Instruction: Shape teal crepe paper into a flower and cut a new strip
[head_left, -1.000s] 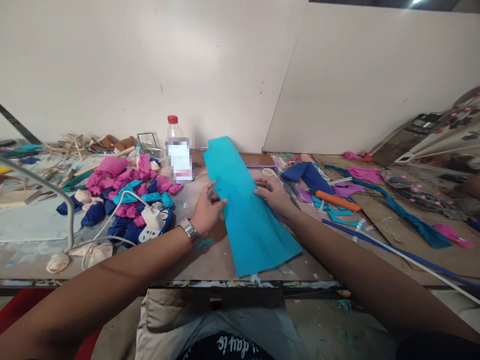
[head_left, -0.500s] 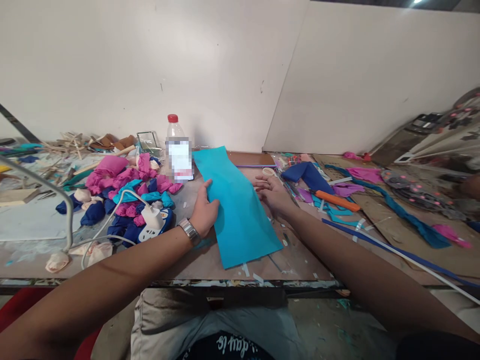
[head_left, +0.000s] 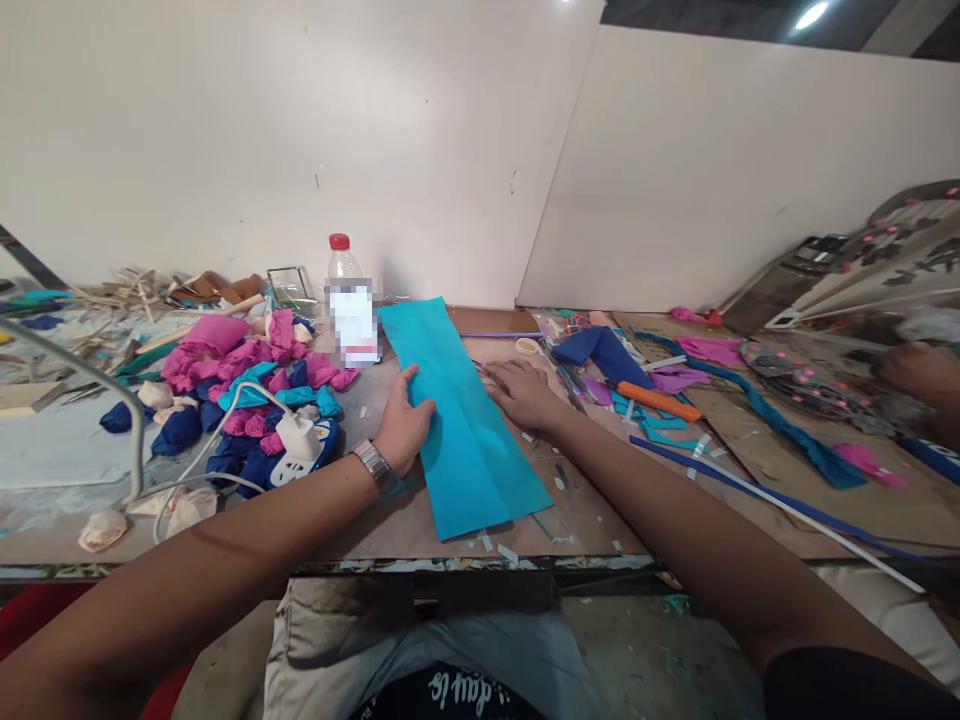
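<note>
A long turquoise paper sheet (head_left: 457, 420) lies flat on the worktable (head_left: 375, 520), running from the table's front edge back towards the wall. My left hand (head_left: 403, 425) rests flat on its left edge, fingers stretched out; a metal watch is on that wrist. My right hand (head_left: 521, 392) lies flat on the sheet's right edge, fingers spread. Neither hand holds anything.
A red-capped plastic bottle (head_left: 347, 300) stands behind the sheet. Left of it are a heap of pink, blue and turquoise crumpled paper (head_left: 247, 385) and a white plug with cable (head_left: 296, 437). Right are blue and purple scraps, an orange tool (head_left: 656, 400) and another person's hand (head_left: 919, 368).
The sheet has been laid down flat and shifted left and back from the front edge. Both hands have gone from holding its sides to lying flat on it.
</note>
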